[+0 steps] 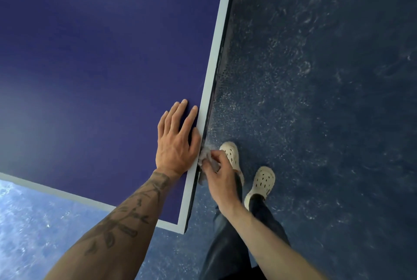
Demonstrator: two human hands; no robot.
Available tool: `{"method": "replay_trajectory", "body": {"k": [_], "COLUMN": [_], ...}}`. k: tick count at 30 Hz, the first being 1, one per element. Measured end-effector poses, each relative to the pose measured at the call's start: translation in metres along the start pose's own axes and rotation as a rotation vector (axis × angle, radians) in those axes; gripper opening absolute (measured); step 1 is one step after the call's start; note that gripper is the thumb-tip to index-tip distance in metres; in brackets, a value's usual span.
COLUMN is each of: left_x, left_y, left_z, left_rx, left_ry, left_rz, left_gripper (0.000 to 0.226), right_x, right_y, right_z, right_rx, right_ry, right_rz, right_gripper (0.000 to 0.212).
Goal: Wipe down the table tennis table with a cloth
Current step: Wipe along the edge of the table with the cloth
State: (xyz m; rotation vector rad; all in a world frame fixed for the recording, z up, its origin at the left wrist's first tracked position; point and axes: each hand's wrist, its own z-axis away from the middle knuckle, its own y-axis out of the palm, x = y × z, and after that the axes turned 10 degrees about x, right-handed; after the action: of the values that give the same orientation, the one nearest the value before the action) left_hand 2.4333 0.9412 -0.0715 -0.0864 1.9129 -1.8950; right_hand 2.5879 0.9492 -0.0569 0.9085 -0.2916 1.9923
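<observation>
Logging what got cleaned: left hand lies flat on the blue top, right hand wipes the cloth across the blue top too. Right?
Not quite. The head view shows the right hand holding the cloth against the table's side edge, not on the blue top. The left hand does lie flat on the blue top.

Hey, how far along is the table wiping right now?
Done: unclear; the tabletop shows no streaks either way. In hand: the right hand holds the cloth against the side edge near the corner, left hand flat on top. Left: likely the edge farther up.
</observation>
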Motion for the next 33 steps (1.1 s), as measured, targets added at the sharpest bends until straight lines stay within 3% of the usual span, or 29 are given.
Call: {"method": "replay_trajectory", "body": {"k": [7, 13, 21, 27, 33], "left_x": [0.002, -0.009, -0.002, -0.012, -0.015], "left_y": [-0.001, -0.026, -0.034, -0.033, -0.023], "left_z": [-0.001, -0.023, -0.153, -0.238, -0.314], "left_rx": [0.017, 0.082, 0.041, 0.093, 0.073], "left_ry": [-0.003, -0.065, -0.141, -0.056, -0.047], "left_rz": [-0.009, 0.054, 0.066, 0.037, -0.035], "left_gripper": [0.050, 0.046, 0.048, 0.051, 0.052], "right_x": [0.085, 0.073, 0.156, 0.127, 0.189], "right_y": [-0.017, -0.017, -0.047, -0.045, -0.075], "right_z": [-0.085, -0.042, -0.134, -0.103, -0.196], "right_rx": [-0.128, -0.009, -0.076, 0.051, -0.062], "right_ry": [-0.170, -0.002, -0.085, 0.025, -0.127], "right_rz": [-0.042, 0.076, 0.041, 0.054, 0.094], "right_gripper": [0.003, 0.018, 0.019, 0.008, 0.016]}}
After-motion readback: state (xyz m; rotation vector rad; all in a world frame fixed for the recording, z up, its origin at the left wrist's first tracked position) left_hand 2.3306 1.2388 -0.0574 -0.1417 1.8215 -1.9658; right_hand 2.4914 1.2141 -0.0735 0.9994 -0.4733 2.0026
